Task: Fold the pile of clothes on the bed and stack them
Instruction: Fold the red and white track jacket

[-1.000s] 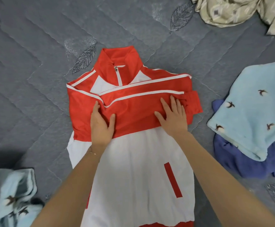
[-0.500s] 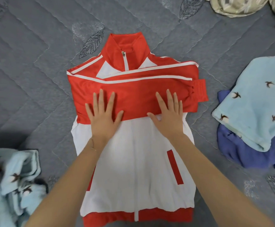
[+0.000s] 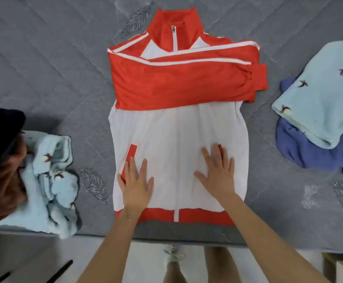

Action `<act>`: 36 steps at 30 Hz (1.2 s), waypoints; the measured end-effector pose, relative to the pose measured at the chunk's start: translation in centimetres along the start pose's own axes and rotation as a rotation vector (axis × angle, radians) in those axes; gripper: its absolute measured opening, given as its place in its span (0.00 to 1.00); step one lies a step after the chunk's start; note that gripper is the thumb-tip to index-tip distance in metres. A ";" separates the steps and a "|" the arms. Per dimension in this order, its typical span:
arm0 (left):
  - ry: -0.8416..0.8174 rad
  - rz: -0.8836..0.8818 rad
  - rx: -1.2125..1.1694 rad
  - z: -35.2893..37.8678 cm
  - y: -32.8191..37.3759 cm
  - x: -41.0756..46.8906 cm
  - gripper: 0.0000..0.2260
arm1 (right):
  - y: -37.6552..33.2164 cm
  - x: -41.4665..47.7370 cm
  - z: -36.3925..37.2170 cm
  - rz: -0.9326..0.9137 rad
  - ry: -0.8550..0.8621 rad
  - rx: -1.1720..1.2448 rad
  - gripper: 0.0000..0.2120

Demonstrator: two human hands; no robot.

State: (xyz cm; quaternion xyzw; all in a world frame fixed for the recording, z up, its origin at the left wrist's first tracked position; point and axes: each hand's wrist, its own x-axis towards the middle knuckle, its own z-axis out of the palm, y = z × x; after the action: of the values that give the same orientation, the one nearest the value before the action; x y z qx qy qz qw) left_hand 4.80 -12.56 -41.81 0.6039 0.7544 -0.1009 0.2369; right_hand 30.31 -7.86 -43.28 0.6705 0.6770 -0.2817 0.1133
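At the middle of the grey quilted bedspread (image 3: 54, 68) lay the red-and-white zip-front track jacket (image 3: 176, 135), collar far, red sleeves (image 3: 187, 84) folded across its chest. The left hand (image 3: 134, 184) and right hand (image 3: 217, 172) pressed flat on its white near half, fingers spread, gripping nothing. Right of it, a pale-blue bird-print fleece (image 3: 319, 94) lay on a blue garment (image 3: 309, 152).

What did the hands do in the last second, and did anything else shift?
Both hands slid toward the person, off the red folded sleeves and down the white front of the jacket: the left hand and right hand now lie flat near the red hem, gripping nothing. The sleeves stayed folded across the chest, and the light blue garment on the right kept its place.
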 end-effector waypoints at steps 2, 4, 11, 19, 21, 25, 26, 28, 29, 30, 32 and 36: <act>0.007 0.033 -0.011 0.6 -1.2 -1.1 0.27 | -0.2 -1.8 1.2 0.024 0.008 0.017 0.38; 0.052 0.030 -0.033 1.0 -1.9 -1.9 0.29 | -0.4 -2.9 1.8 0.057 0.054 0.040 0.39; 0.194 -0.325 -0.461 1.4 -4.9 -4.8 0.25 | 1.4 -8.0 3.0 0.527 0.077 0.350 0.52; 0.089 -0.253 -0.901 1.5 -5.0 -7.5 0.14 | 0.4 -11.1 2.5 0.576 0.197 0.809 0.26; 0.141 -0.229 -0.991 1.5 -4.7 -8.4 0.13 | -0.2 -11.7 2.3 0.543 0.160 0.838 0.21; 0.227 -0.217 -1.098 1.7 -4.1 -10.1 0.09 | -1.1 -13.1 1.6 0.479 0.186 0.985 0.18; 0.233 -0.235 -1.132 1.7 -3.9 -10.5 0.09 | -1.2 -13.4 1.4 0.478 0.182 1.043 0.17; 0.206 -0.264 -1.199 1.6 -3.6 -11.2 0.09 | -1.6 -14.2 1.1 0.478 0.165 1.149 0.16; 0.194 -0.266 -1.221 1.5 -3.5 -11.6 0.08 | -1.9 -14.5 1.0 0.466 0.161 1.167 0.16; 0.186 -0.261 -1.232 1.4 -3.3 -11.9 0.08 | -2.1 -14.7 1.0 0.449 0.159 1.169 0.16; 0.198 -0.253 -1.243 1.0 -2.9 -12.9 0.09 | -2.5 -15.6 1.0 0.410 0.168 1.158 0.17; 0.215 -0.260 -1.217 0.6 -2.6 -15.3 0.08 | -1.9 -17.8 1.4 0.408 0.199 1.113 0.17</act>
State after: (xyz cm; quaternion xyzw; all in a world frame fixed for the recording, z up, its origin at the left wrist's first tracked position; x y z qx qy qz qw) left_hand 4.83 -26.68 -35.41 0.2710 0.7633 0.3797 0.4469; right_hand 29.48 -23.50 -34.48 0.7686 0.2928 -0.5022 -0.2670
